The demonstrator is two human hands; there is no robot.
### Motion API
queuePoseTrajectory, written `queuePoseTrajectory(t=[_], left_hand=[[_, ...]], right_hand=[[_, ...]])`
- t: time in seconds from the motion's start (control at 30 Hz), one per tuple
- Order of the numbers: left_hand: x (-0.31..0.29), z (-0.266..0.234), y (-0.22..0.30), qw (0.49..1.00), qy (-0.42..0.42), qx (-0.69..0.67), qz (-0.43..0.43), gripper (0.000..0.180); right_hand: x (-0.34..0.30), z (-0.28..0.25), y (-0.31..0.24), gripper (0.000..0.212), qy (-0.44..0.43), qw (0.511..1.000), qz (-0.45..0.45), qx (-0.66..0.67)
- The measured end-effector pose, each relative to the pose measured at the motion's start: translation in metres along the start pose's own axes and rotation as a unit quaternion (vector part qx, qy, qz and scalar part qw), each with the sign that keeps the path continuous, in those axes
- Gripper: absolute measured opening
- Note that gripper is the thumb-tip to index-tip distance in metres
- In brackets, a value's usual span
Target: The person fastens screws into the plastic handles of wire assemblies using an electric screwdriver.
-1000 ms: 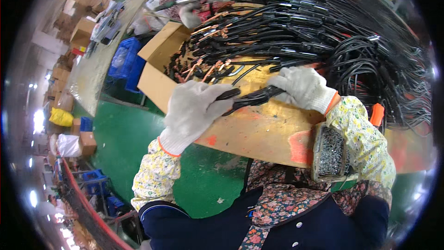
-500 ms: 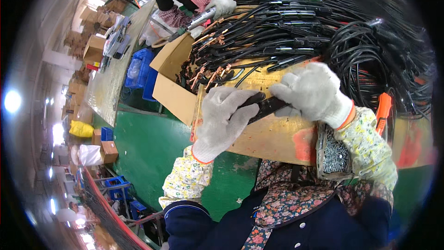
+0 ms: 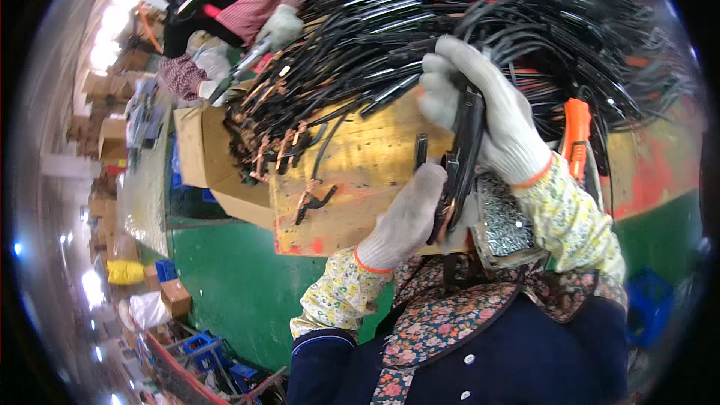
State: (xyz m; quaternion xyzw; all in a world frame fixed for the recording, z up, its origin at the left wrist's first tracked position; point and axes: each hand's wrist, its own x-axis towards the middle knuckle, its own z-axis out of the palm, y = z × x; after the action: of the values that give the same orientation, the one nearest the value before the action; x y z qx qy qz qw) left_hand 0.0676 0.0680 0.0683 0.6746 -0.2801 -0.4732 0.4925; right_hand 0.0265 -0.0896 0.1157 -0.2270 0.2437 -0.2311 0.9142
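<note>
Both my hands wear white-grey gloves. Between them, over the near edge of the worktable, is a long black plastic clamp [image 3: 468, 131] with a copper-coloured bit at its lower end; it looks like a welding electrode holder. My right hand [image 3: 491, 112] is wrapped round its upper part, the fingers curled on the far side. My left hand [image 3: 409, 214] is closed on its lower part. A short black piece [image 3: 421, 151] sticks up by the left fingertips; whether that hand grips it too is hidden. On the wooden board lies a copper clamp part [image 3: 306, 199] with a black arm.
Black cables [image 3: 390, 15] with copper ends cover the far side. A tray of small metal screws [image 3: 506, 217] stands at the board's near edge, with an orange-handled tool [image 3: 576, 135] beyond it. Left are a cardboard box [image 3: 191, 146] and a co-worker's gloved hand [image 3: 281, 26] on a power tool.
The black clamp has swung from a shallow slant to nearly upright. My left hand has moved right and closer to me. The whole view has shifted, so the co-worker appears farther left.
</note>
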Motion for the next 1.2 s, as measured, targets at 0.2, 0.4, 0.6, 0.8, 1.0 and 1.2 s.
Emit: queuePoseTrajectory(t=[0.2, 0.4, 0.6, 0.8, 1.0, 1.2], left_hand=[[0.014, 0.011, -0.005, 0.934, 0.187, 0.071, 0.297, 0.043], [0.02, 0.016, 0.005, 0.889, 0.24, 0.175, 0.349, 0.043], [0.034, 0.026, 0.004, 0.913, 0.189, 0.054, 0.357, 0.043], [0.035, 0.025, 0.001, 0.887, 0.239, 0.11, 0.38, 0.045], [0.042, 0.022, 0.01, 0.817, 0.293, 0.193, 0.457, 0.045], [0.034, 0.026, 0.013, 0.854, 0.242, 0.189, 0.419, 0.041]], right_hand=[[0.026, -0.022, -0.003, 0.016, -0.067, 0.997, 0.028, 0.013], [0.036, -0.02, -0.005, 0.019, -0.131, 0.991, 0.014, 0.012], [0.009, -0.019, -0.007, 0.021, -0.138, 0.987, 0.013, -0.077], [0.021, -0.024, -0.011, 0.02, -0.132, 0.991, 0.009, 0.011], [0.015, -0.02, -0.008, 0.02, -0.119, 0.992, -0.03, -0.003], [0.025, -0.027, -0.013, 0.017, -0.163, 0.986, 0.004, 0.018]])
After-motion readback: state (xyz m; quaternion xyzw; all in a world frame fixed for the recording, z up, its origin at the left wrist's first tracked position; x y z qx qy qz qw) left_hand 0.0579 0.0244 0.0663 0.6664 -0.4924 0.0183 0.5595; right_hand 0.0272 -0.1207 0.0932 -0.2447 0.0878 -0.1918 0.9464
